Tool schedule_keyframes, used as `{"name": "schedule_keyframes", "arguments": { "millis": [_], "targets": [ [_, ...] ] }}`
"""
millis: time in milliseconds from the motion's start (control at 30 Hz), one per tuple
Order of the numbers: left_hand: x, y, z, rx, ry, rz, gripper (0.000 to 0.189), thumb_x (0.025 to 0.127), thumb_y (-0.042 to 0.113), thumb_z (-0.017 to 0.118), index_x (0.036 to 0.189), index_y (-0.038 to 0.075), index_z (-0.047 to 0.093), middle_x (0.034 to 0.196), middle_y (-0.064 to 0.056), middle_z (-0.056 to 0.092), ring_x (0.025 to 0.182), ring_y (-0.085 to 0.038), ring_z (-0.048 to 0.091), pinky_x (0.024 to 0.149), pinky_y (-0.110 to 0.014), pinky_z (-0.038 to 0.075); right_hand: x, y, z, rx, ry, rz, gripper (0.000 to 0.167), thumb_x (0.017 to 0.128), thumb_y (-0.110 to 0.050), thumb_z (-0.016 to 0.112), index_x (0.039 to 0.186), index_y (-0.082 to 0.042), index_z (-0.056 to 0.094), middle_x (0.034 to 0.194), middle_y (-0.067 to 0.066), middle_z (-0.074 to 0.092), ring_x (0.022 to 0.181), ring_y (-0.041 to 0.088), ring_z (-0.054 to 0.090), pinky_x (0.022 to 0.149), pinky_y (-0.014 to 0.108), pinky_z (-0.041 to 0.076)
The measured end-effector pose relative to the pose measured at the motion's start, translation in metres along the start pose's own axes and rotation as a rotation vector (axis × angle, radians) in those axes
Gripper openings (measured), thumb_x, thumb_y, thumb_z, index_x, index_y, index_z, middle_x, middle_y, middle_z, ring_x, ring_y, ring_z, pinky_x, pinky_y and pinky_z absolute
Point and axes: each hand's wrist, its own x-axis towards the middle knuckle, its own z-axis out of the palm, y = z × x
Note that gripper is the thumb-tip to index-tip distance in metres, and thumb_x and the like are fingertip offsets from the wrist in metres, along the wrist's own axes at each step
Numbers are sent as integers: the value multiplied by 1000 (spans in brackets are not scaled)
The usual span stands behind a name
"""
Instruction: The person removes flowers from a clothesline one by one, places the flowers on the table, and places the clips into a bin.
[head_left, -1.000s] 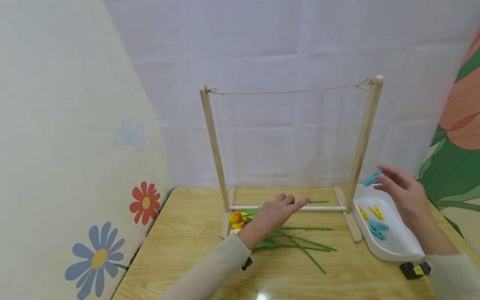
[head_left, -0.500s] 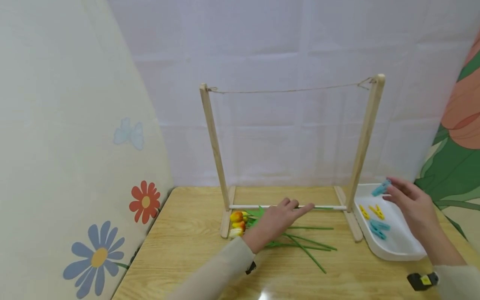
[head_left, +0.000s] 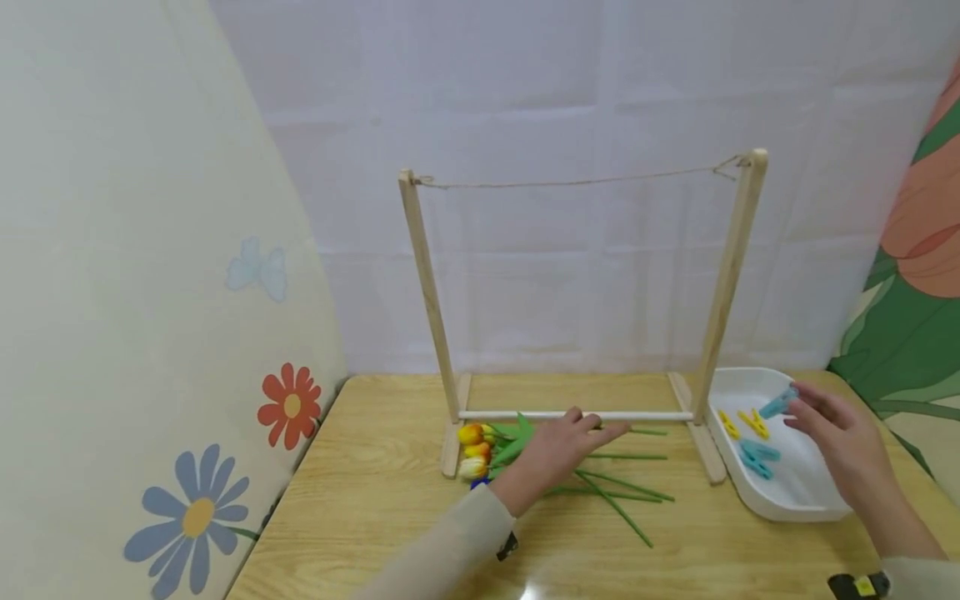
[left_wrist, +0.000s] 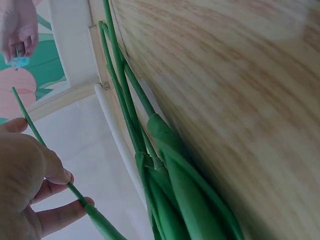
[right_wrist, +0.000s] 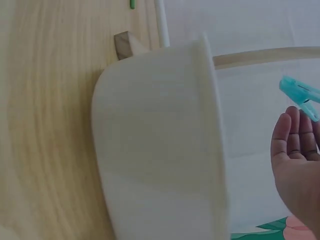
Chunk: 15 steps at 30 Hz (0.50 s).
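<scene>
Between thumb and fingers, my left hand (head_left: 558,450) pinches the green stem (left_wrist: 30,120) of an artificial tulip, raised over the other stems in the left wrist view. Several more tulips (head_left: 474,454), with orange-yellow and white blooms at left, lie on the table under and beside that hand. My right hand (head_left: 843,429) holds a light-blue clothespin (right_wrist: 298,92) by its fingertips, above the white tray (head_left: 795,510). Inside the tray lie yellow clothespins (head_left: 753,423) and blue clothespins (head_left: 757,460). The held tulip's bloom is hard to pick out from the others in the head view.
A wooden stand (head_left: 726,308) rises behind the flowers, with a thin string (head_left: 570,182) tied between its post tops. A white rod (head_left: 652,416) joins the posts low down. The tray sits against the stand's right foot (head_left: 705,454). White cloth (head_left: 562,283) hangs behind.
My right hand has moved right and lower over the tray, still with the blue clothespin. My left hand has shifted slightly right and nearer, bringing the pinched stem to the near side of the rod.
</scene>
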Motion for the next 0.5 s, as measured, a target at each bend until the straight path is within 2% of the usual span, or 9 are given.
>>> {"name": "schedule_keyframes", "arguments": {
  "millis": [133,267,400,500],
  "targets": [
    [-2,2,4,-8,10,-10,81,86,-12,68,150,34,49,114,8,64,86,-10,55,47,-13,29,-4,6,-8,-67,59,20,27,99,-9,64,115,-30,70,104,-23,69,83,-1,69,74,9,53],
    [-2,5,5,-25,-32,-14,86,85,-12,68,152,36,45,119,8,61,91,-10,55,46,-13,29,-8,11,-14,-166,130,45,26,98,-15,68,119,-29,69,101,-29,67,81,-5,68,72,6,51],
    [-4,8,6,-34,-81,-5,91,85,-13,69,154,38,41,120,6,58,93,-10,53,42,-13,27,-11,13,-16,-255,149,65,31,98,-19,68,129,-25,67,101,-33,64,81,-7,67,71,4,49],
    [-6,8,6,-39,-85,-7,90,85,-13,70,154,37,41,117,6,58,91,-10,53,41,-14,27,-12,13,-18,-353,147,77,37,99,-24,66,136,-23,64,100,-37,62,81,-10,66,71,4,47]
  ]
}}
